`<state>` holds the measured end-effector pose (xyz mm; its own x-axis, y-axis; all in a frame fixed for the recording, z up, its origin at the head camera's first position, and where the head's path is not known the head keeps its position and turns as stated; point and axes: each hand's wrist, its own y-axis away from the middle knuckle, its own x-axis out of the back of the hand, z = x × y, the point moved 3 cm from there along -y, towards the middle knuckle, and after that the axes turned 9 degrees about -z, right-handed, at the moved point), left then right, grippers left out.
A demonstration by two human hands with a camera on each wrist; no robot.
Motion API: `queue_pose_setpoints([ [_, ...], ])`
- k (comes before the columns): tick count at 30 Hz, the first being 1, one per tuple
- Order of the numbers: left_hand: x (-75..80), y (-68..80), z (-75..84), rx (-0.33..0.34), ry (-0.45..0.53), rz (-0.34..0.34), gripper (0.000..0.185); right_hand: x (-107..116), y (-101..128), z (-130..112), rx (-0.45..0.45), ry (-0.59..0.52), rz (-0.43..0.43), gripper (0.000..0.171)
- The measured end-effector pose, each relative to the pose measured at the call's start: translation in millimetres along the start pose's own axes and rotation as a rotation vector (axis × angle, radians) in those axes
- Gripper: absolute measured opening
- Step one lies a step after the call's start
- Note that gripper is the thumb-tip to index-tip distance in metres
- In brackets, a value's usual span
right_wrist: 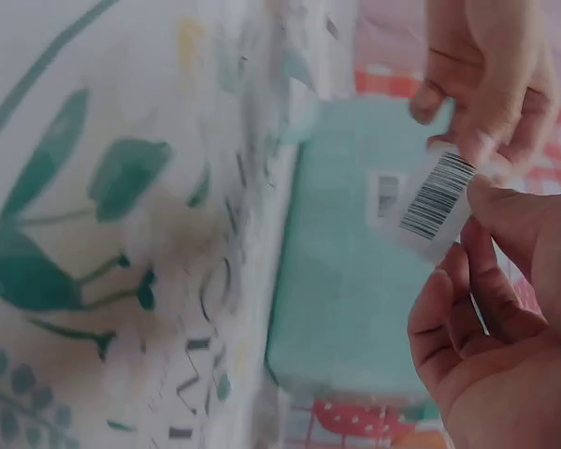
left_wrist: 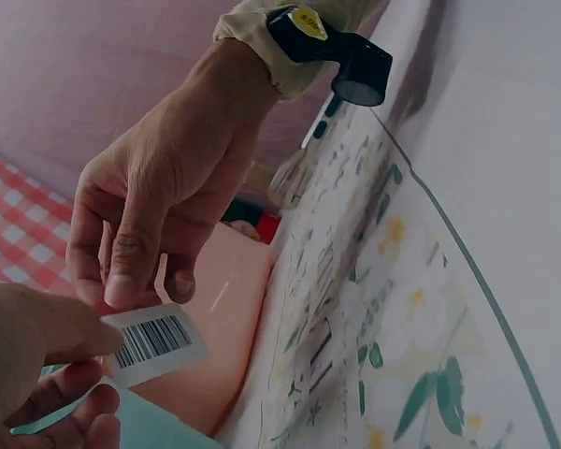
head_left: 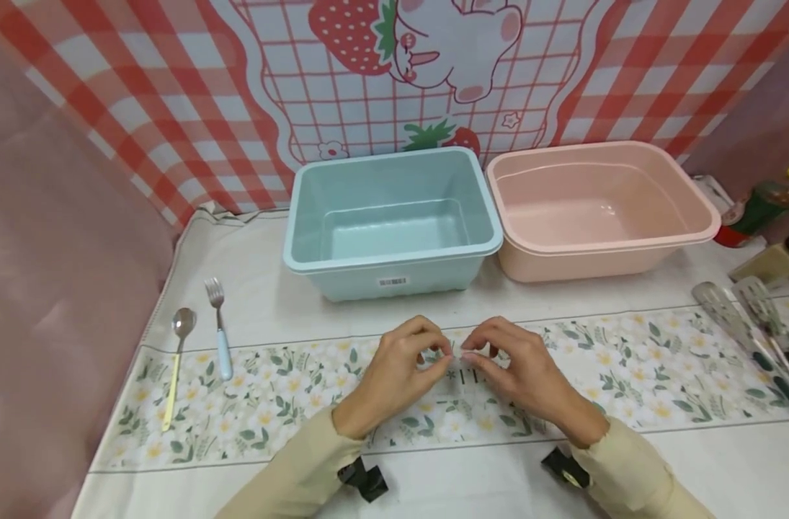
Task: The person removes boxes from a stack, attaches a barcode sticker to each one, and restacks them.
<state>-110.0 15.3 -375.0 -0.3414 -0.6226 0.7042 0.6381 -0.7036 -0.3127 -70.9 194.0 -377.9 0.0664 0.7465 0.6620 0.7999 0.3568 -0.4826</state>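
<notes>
1. Both hands meet low in the head view, just above the worktop (head_left: 692,461) and its floral cloth strip. The left hand (head_left: 397,375) and right hand (head_left: 520,375) face each other, fingertips nearly touching.

2. Pink basin (head_left: 602,209) stands at the back right of the worktop, touching or just beside the blue-green bin. Nothing solid shows in it; a glint on the floor might be a little water, but I cannot tell.

3. Blue-green bin (head_left: 390,223) stands directly beyond the hands, holding nothing that shows. A barcode label (head_left: 392,282) is stuck on its front wall, facing the hands.

4. Metal utensils (head_left: 751,324) lie at the right edge of the worktop, well apart from the hands; what they are is unclear at this angle.

5. On the left lie a spoon (head_left: 176,360) and a fork (head_left: 219,324), side by side, handles toward the person.

6. Barcode sticker (left_wrist: 154,341) is held between the two hands, clear of the worktop. Its long axis runs from one hand to the other. The left hand's grip pinches one end between thumb and curled fingers; the right hand's thumb and fingertip close on the other end. Neither hand is nearer: each holds an end.
</notes>
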Motion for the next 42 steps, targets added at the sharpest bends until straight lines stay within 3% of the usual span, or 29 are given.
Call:
queue_pose_setpoints([
  [2,-1.6,-3.9,0.4,0.010,0.037,0.003,0.005,9,3,3,-0.024,-0.029,0.051,0.030],
  [6,-5.5,-15.8,2.1,0.028,0.155,0.030,0.006,28,13,13,-0.120,-0.208,0.127,0.032],
  [9,-10.9,-27.1,4.4,0.049,0.276,0.034,0.005,36,23,20,-0.178,-0.362,0.119,0.028],
  [11,-16.3,-35.1,6.0,0.063,0.341,0.031,0.004,39,28,23,-0.190,-0.398,0.122,0.023],
  [14,-25.3,-46.9,9.1,0.085,0.401,0.029,0.004,43,35,25,-0.230,-0.367,0.172,0.015],
  [17,-36.5,-58.1,11.2,0.117,0.431,0.031,0.005,48,41,29,-0.272,-0.264,0.252,0.011],
  [24,-65.3,-85.0,14.1,0.166,0.446,0.056,0.005,67,50,44,-0.257,-0.099,0.331,0.021],
  [32,-92.4,-116.7,21.2,0.179,0.408,0.041,0.009,94,58,69,-0.282,0.147,0.388,0.016],
  [42,-116.8,-149.8,24.3,0.230,0.259,-0.002,0.041,110,53,105,-0.359,0.276,0.408,0.019],
])
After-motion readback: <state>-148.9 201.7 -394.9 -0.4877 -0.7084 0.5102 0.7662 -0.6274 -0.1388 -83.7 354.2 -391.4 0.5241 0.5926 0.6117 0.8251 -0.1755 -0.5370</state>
